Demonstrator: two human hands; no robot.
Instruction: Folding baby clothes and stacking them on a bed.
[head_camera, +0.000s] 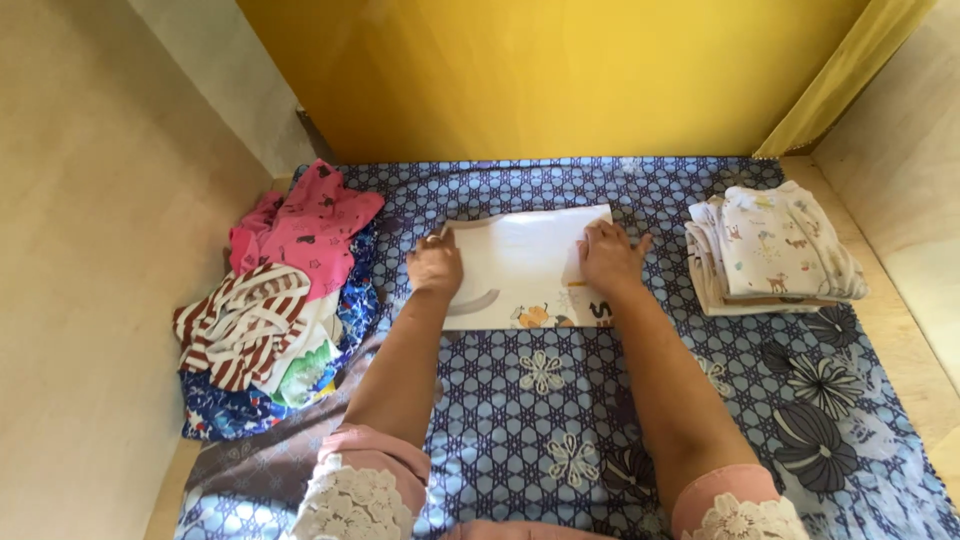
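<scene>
A white garment (525, 262) with a grey curved band and a small colourful print lies folded flat on the blue patterned sheet (540, 400). My left hand (436, 263) presses on its left edge with the fingers curled. My right hand (608, 256) rests flat on its right side, fingers spread over the fabric. Both forearms reach forward from pink sleeves with lace cuffs.
A loose pile of clothes (275, 300) lies at the left: pink printed, red-and-white striped and blue pieces. A neat stack of folded white printed garments (775, 255) sits at the right. A yellow curtain (550, 70) hangs behind, with pale walls on both sides.
</scene>
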